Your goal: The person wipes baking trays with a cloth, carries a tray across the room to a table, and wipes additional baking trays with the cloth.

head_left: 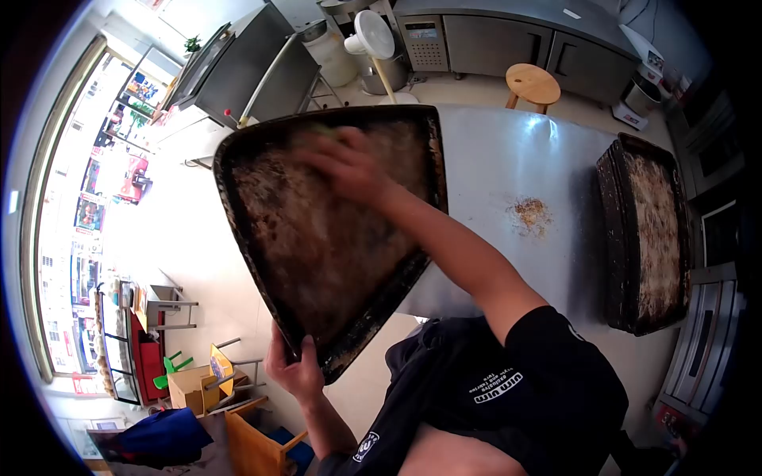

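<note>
A large dark baking tray (317,238) with a raised black rim and brown, scorched patches is held tilted at the table's left end. My left hand (295,369) grips its lower corner, thumb over the rim and fingers behind it. My right hand (353,168) is on the inside of the tray, near the upper rim, blurred by motion. Its fingers are curled over something with a faint greenish tint, too smeared to identify. Brown crumbs (530,216) lie in a small heap on the metal table (492,159).
A stack of similar baking trays (655,238) stands at the table's right end. Beyond the table are a round wooden stool (533,84), a white fan (373,35) and a steel counter (496,44). Chairs and a cardboard box (190,389) are at lower left.
</note>
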`<state>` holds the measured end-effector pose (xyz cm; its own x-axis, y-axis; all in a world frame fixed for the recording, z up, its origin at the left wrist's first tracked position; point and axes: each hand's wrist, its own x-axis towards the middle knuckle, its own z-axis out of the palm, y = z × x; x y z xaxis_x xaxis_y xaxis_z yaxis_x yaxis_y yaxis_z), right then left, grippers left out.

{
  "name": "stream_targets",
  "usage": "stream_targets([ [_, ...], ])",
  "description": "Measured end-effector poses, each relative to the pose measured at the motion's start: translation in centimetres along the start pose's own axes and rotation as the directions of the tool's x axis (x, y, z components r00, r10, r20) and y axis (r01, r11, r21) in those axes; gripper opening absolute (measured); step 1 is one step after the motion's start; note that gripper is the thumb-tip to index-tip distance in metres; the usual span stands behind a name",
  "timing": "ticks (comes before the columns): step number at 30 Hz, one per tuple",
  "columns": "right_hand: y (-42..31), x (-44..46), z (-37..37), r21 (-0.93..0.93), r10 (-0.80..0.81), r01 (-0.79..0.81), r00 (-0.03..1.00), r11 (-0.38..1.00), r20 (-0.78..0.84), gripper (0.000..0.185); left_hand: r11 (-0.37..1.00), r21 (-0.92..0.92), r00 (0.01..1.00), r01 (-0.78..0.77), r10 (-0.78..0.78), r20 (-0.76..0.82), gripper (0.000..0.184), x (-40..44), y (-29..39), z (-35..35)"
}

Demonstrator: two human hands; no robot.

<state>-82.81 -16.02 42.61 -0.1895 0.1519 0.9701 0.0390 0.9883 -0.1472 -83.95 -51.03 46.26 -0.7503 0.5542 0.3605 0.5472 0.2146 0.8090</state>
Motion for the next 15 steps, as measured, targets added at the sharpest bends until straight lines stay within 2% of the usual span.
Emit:
stream_targets([
  [2,3.9,-6.8,-1.5,-0.03,0.226,-0.226,0.974,0.974,0.004,0.048,0.999,-0.029,0.999,0.034,-0.033,0.023,0.054,-0.7,-0.9,0.1],
  [3,6.3,-11.1,-2.4,-0.17,0.401,-0.387,0.914,0.906,0.057,0.05,0.995,-0.081,0.998,0.064,-0.062,0.031,0.054,-0.6,-1.1,0.4],
  [4,9.0,-15.3,-3.3,-0.089,0.643,-0.637,0.759,0.766,0.107,0.049,0.986,-0.139,0.996,0.089,-0.085,0.033,0.054,-0.5,-1.5,1.0],
  [5,11.0,-20.3,-3.7,-0.14,0.858,-0.849,0.492,0.51,0.146,0.047,0.975,-0.188,0.993,0.12,-0.114,0.04,0.054,-0.8,-1.8,1.2],
  [6,10.9,-21.0,-5.5,-0.184,0.91,-0.898,0.366,0.4,0.192,0.046,0.954,-0.228,0.981,0.193,-0.189,0.04,0.055,-0.9,-2.4,1.2],
  [7,11.0,-21.3,-5.9,-0.229,0.945,-0.93,0.237,0.288,0.227,0.045,0.949,-0.249,0.981,0.194,-0.195,0.024,0.055,-0.7,-2.9,1.4],
  [9,7.2,-17.0,-5.3,-0.002,0.813,-0.83,0.546,0.558,0.203,0.045,0.933,-0.292,0.976,0.212,-0.217,0.013,0.055,-0.5,-3.5,1.7],
  [11,1.3,-9.2,-6.1,0.17,0.6,-0.624,0.781,0.763,0.172,0.049,0.926,-0.316,0.978,0.206,-0.207,0.03,0.056,-0.2,-3.2,2.0],
  [13,-2.8,-1.9,-5.6,0.275,0.358,-0.393,0.918,0.877,0.17,0.054,0.926,-0.312,0.977,0.211,-0.202,0.06,0.055,0.2,-2.8,2.3],
  [15,-5.0,2.5,-3.3,0.345,0.264,-0.303,0.952,0.888,0.155,0.054,0.929,-0.315,0.981,0.194,-0.181,0.07,0.048,0.4,-2.4,2.6],
])
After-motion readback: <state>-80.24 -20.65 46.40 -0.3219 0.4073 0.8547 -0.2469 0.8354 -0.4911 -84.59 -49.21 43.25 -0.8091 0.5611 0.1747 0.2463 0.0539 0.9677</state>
